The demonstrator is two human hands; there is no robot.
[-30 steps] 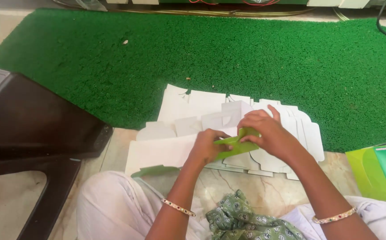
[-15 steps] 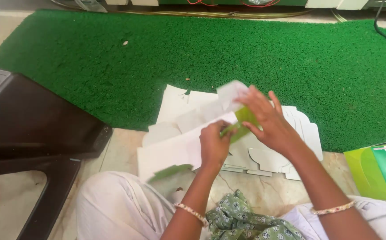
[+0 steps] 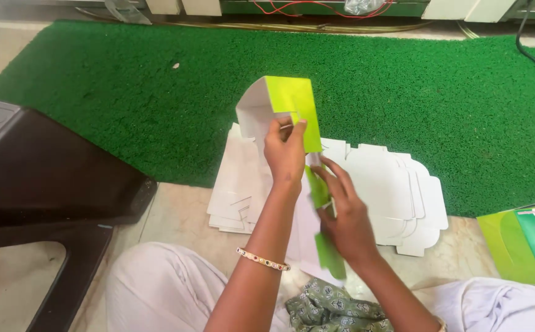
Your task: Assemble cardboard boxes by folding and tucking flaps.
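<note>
Left hand [image 3: 284, 154] pinches the upper part of a carton blank [image 3: 292, 117], fingers curled over a flap edge and closed on the thin card. That blank stands raised above the floor, bent into a curve: its outer face is glossy lime green, its inner face matte white, with die-cut notches and rounded flap corners. Right hand [image 3: 344, 218] grips the blank's lower strip, thumb and fingers pressed together on the green card where it runs down toward the lap.

Beneath both hands lies a stack [image 3: 390, 190] of flat white blanks, fanned slightly, their scalloped edges offset from one another. The stack rests half on a coarse, bristly green mat [image 3: 126, 104] and half on smooth pale stone floor [image 3: 178, 215]. At left stands a dark brown moulded plastic stool [image 3: 39, 172] with a dimpled top. At the right edge lie green printed cartons [image 3: 529, 243]. A patterned green cloth [image 3: 329, 310] sits crumpled on the lap, and a beaded bangle [image 3: 262, 259] circles the left wrist.
</note>
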